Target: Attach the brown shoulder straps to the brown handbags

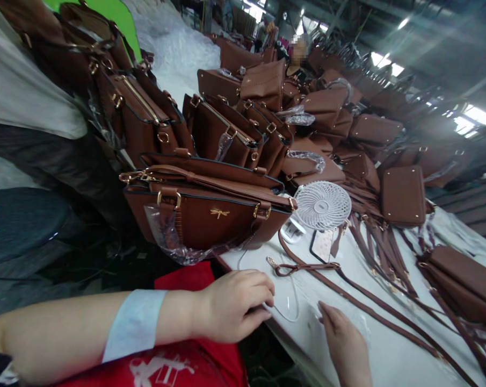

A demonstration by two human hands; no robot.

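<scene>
My left hand [243, 305] is at the table's near edge with its fingers curled towards the thumb; whatever is between them is hidden or too small to name. A white cord [295, 303] passes close to its fingertips. Low over the white tabletop, my right hand [345, 339] has its fingers pressed together, and I cannot make out what they hold. Just beyond the left hand stands a brown handbag [202, 223] with a gold dragonfly emblem and plastic-wrapped handles. A long brown strap [359, 290] with a gold clasp lies past the right hand.
A white fan [322, 205] and a phone [322, 244] are on the table [283, 328] beside the handbag. Several brown bags [262, 86] are piled behind, and more straps [382, 252] lie at right. Another person's pale top [29, 80] is at left, near a dark stool [23, 226].
</scene>
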